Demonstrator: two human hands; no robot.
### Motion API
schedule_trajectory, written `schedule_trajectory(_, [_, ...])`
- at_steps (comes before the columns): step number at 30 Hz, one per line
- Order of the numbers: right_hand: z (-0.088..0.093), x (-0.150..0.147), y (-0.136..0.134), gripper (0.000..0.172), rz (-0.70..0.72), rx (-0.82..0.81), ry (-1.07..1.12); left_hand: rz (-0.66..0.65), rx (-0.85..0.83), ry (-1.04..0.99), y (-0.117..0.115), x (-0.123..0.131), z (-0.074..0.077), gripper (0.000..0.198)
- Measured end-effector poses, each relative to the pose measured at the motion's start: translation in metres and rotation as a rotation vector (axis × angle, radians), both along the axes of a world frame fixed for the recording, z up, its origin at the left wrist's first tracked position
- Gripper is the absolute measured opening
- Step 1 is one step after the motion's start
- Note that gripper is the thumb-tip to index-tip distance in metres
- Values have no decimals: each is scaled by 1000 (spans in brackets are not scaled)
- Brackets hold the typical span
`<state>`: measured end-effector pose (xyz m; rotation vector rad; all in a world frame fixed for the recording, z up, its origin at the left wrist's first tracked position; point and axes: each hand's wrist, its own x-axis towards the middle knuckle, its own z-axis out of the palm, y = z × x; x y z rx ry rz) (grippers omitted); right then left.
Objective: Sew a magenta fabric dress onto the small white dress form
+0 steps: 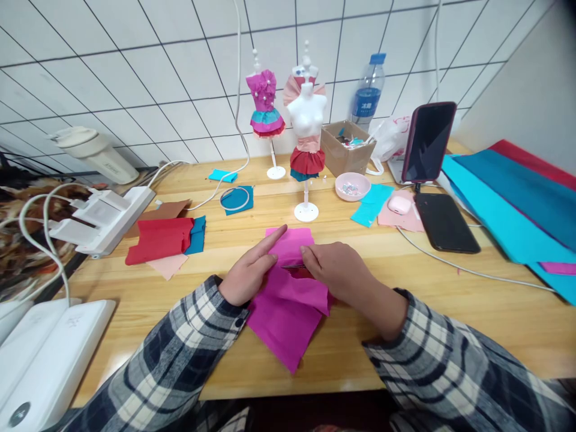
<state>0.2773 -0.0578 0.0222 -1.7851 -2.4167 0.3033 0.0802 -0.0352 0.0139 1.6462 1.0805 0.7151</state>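
Observation:
A magenta sheet of crepe paper (288, 318) lies on the table in front of me, with a cut across it below its lighter upper part. My left hand (247, 270) rests on the paper's left edge, index finger stretched out and thumb pressing on top. From the right, my right hand (337, 270) is closed around scissors (293, 266); only a thin dark blade shows at the cut, and the handles are mostly hidden by the fingers. Behind the paper stands a small white dress form (308, 114) wearing a pink waistband and a red and teal ruffled skirt.
Another dressed form (264, 99) stands behind. Near it are a cardboard box (344, 156), a pink bowl (351, 191) of beads and two phones (447, 222). Red paper (159, 240) and a power strip (114, 219) lie left; coloured sheets (508, 204) lie right. Cables cross the table.

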Motion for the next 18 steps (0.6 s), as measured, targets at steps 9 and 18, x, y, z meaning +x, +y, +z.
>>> schedule_trajectory(9, [2,-1,-2,51,-10,-13,-36,62,-42,4,-1,3,1,60])
schedule_trajectory(18, [3,-5,-5,48,-45,-21,-10,101,-138,-28,-2,4,-5,58])
